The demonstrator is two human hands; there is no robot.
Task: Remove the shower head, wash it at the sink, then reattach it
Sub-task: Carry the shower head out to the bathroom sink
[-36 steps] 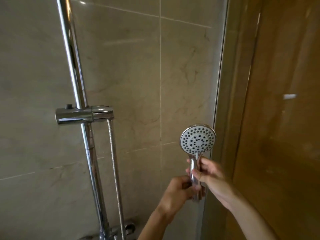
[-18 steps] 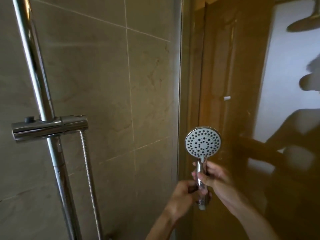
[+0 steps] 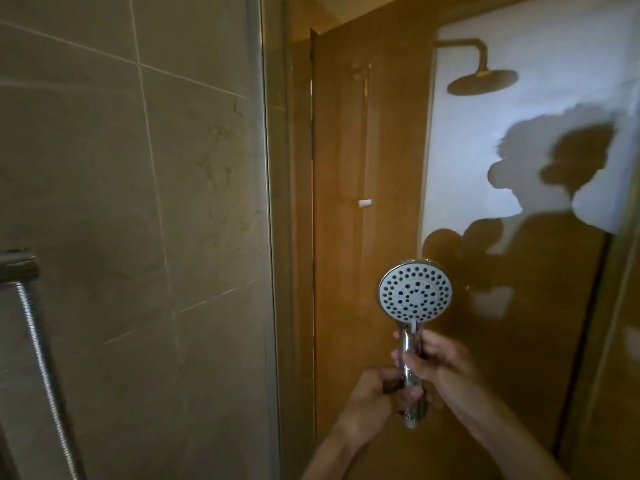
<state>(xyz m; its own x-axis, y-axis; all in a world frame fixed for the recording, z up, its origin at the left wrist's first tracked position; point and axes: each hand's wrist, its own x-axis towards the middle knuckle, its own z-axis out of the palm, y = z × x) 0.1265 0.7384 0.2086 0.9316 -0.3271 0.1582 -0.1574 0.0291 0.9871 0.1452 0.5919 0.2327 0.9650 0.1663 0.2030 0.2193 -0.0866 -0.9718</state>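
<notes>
Since a second ago the view has swung right; both hands, left hand (image 3: 375,393) and right hand (image 3: 438,363), curl round the shower head (image 3: 415,295) handle at lower centre, now hose-free, ready for the sink.

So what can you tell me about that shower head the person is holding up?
The shower head is a handheld one: a round pale face dotted with dark spray holes in rings, a shiny chrome rim, and a chrome handle pointing down. It is upright, face toward the camera, in front of the brown door. The right hand grips the handle's upper part; the left hand grips its lower end. No hose shows below it.
</notes>
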